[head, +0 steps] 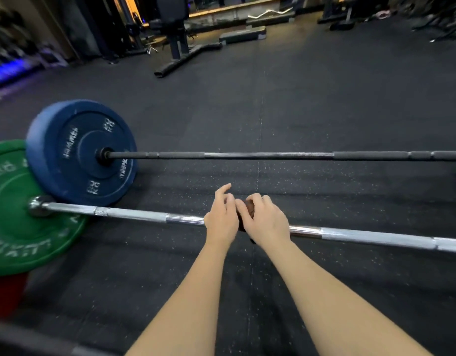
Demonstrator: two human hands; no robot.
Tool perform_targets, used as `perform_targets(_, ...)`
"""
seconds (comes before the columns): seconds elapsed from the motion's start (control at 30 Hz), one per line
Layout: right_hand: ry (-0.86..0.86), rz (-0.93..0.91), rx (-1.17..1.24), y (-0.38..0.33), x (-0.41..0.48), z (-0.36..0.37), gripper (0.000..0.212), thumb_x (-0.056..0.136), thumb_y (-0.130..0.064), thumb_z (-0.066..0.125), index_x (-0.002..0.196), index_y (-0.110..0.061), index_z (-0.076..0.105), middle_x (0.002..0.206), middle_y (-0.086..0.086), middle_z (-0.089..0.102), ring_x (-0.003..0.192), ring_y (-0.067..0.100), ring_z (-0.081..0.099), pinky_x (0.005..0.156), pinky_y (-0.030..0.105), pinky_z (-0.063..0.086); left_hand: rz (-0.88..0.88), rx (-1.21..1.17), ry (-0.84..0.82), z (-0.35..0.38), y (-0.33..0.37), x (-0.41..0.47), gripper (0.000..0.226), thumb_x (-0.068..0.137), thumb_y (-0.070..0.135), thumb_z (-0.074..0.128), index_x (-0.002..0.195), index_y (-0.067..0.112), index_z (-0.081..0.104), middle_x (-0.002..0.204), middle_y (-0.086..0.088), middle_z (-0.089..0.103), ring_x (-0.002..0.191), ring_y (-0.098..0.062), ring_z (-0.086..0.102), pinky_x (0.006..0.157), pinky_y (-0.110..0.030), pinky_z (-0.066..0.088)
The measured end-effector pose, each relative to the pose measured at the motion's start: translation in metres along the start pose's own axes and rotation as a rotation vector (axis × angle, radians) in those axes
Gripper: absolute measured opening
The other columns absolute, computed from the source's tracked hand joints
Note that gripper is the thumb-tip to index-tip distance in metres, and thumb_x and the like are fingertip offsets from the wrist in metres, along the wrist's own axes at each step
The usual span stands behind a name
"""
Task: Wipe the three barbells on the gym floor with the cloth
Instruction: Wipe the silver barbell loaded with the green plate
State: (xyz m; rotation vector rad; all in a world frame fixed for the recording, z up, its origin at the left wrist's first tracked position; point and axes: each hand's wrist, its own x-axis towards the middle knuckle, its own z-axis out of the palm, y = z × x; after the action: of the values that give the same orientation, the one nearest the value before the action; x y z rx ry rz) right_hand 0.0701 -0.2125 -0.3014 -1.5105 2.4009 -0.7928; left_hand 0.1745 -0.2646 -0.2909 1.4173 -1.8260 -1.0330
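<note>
A silver barbell (134, 215) with a green plate (18, 222) lies across the floor in front of me. Both my hands meet over its middle. My right hand (266, 222) grips a small dark brown cloth (250, 209) wrapped on the shaft. My left hand (221, 217) sits right beside it on the bar, its fingers loosely raised and touching the cloth's edge. Behind it lies a black barbell (268, 155) with a blue plate (80, 152). A third bar (42, 340) shows blurred at the bottom left edge, with a red plate (6, 294) above it.
Black speckled rubber flooring (273, 98) stretches ahead. A bench frame (180, 47) and step platform (243, 34) stand at the back, and a dumbbell rack (13, 47) with blue light lines the far left.
</note>
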Motion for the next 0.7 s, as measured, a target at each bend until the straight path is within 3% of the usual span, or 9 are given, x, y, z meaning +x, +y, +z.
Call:
perform_targets(0.1,-0.177,0.002,0.245,-0.005,0.002,-0.014,0.049,0.107,-0.047,0.031,0.147,-0.02,0.041,0.139,0.008,0.054,0.119,0.029,0.055,0.096,0.044,0.048,0.031,-0.083,0.058,0.002,0.014,-0.009,0.036,0.11,0.037,0.029,0.133,0.035,0.056,0.127,0.012,0.064,0.117,-0.012,0.058,0.105,-0.04,0.046)
perform_targets(0.17,-0.228,0.185,0.588,-0.002,0.001,-0.029,0.05,0.107,-0.045,0.03,0.153,-0.024,0.035,0.142,0.009,0.054,0.125,0.032,0.053,0.102,0.043,0.041,0.019,-0.047,0.02,0.009,0.016,-0.015,0.037,0.11,0.037,0.029,0.129,0.032,0.061,0.124,0.013,0.065,0.116,-0.012,0.058,0.105,-0.038,0.045)
perform_targets(0.23,-0.296,0.311,0.69,0.009,0.001,-0.042,0.05,0.107,-0.041,0.029,0.155,-0.031,0.031,0.145,0.011,0.051,0.13,0.032,0.048,0.103,0.042,0.035,0.035,0.07,-0.038,0.02,0.013,-0.024,0.037,0.11,0.04,0.03,0.128,0.031,0.061,0.122,0.01,0.066,0.116,-0.016,0.059,0.104,-0.038,0.045)
perform_targets(0.3,-0.323,0.27,0.487,0.033,0.0,-0.054,0.045,0.106,-0.034,0.032,0.149,-0.028,0.042,0.141,0.012,0.055,0.124,0.031,0.052,0.097,0.039,0.038,0.12,0.251,-0.016,0.034,0.01,-0.033,0.04,0.108,0.047,0.031,0.137,0.033,0.055,0.126,0.009,0.065,0.119,-0.017,0.056,0.113,-0.039,0.038)
perform_targets(0.37,-0.316,0.139,0.066,0.06,-0.005,-0.063,0.037,0.105,-0.031,0.032,0.131,-0.024,0.057,0.124,0.009,0.066,0.105,0.029,0.06,0.086,0.038,0.045,0.173,0.353,0.048,0.049,0.009,-0.039,0.046,0.105,0.054,0.03,0.145,0.041,0.046,0.124,0.011,0.062,0.117,-0.011,0.052,0.121,-0.038,0.023)
perform_targets(0.47,-0.253,-0.076,-0.461,0.084,-0.019,-0.061,0.026,0.105,-0.029,0.037,0.114,-0.02,0.059,0.103,0.001,0.069,0.089,0.026,0.067,0.069,0.035,0.043,0.247,0.41,0.163,0.068,0.012,-0.046,0.043,0.099,0.05,0.035,0.135,0.04,0.056,0.125,0.007,0.058,0.111,-0.016,0.052,0.112,-0.043,0.041)
perform_targets(0.53,-0.259,-0.159,-0.586,0.082,-0.024,-0.058,0.017,0.103,-0.022,0.043,0.112,-0.02,0.057,0.102,-0.001,0.068,0.089,0.026,0.068,0.065,0.034,0.039,0.306,0.418,0.246,0.081,0.017,-0.045,0.037,0.096,0.036,0.041,0.117,0.025,0.07,0.135,0.001,0.057,0.123,-0.02,0.05,0.107,-0.047,0.048)
perform_targets(0.6,-0.245,-0.123,-0.615,0.076,-0.022,-0.055,0.017,0.1,-0.018,0.046,0.108,-0.023,0.061,0.099,-0.003,0.07,0.086,0.026,0.068,0.065,0.033,0.039,0.389,0.477,0.29,0.091,0.022,-0.043,0.039,0.093,0.026,0.038,0.103,0.015,0.073,0.137,-0.001,0.061,0.132,-0.022,0.052,0.115,-0.051,0.042)
perform_targets(0.7,-0.244,-0.081,-0.659,0.075,-0.018,-0.05,0.02,0.098,-0.016,0.047,0.105,-0.025,0.063,0.094,-0.004,0.069,0.077,0.025,0.062,0.064,0.033,0.038,0.437,0.433,0.299,0.089,0.013,-0.037,0.039,0.097,0.028,0.04,0.11,0.015,0.074,0.115,0.003,0.07,0.107,-0.018,0.064,0.098,-0.046,0.054)
